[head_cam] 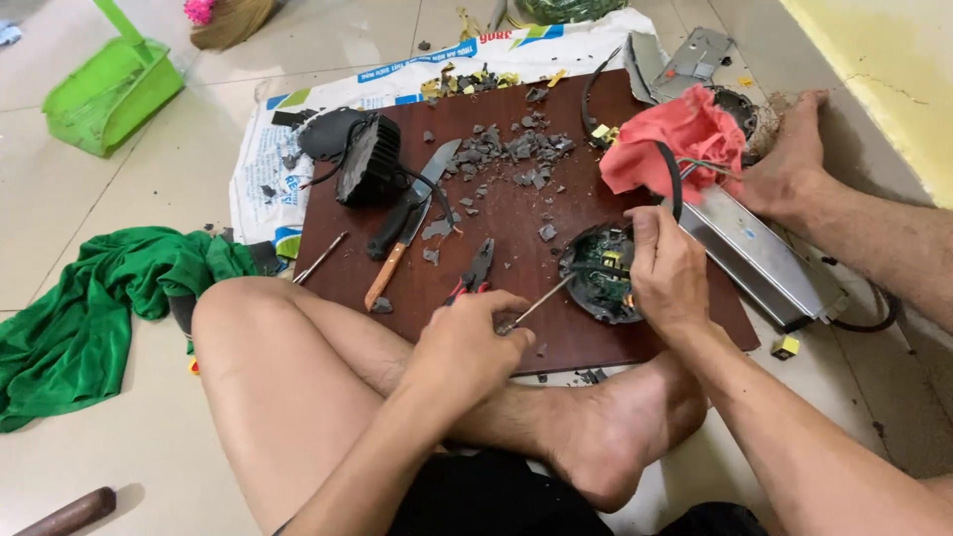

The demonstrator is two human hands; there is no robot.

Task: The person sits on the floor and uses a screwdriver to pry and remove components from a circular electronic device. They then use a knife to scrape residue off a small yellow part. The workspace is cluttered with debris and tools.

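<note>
While levering at the round black lamp housing (599,270) lying on the dark brown wooden board (516,213), clenching the left grip (467,342) round a thin steel-shafted screwdriver (536,306), clasping the housing's edge with the right grip (667,273). Probably prying loose the green circuit board (602,260) seated inside. Next calls for shallow leverage and a steady hold. Scattered beyond: grey broken fragments (506,149)
</note>
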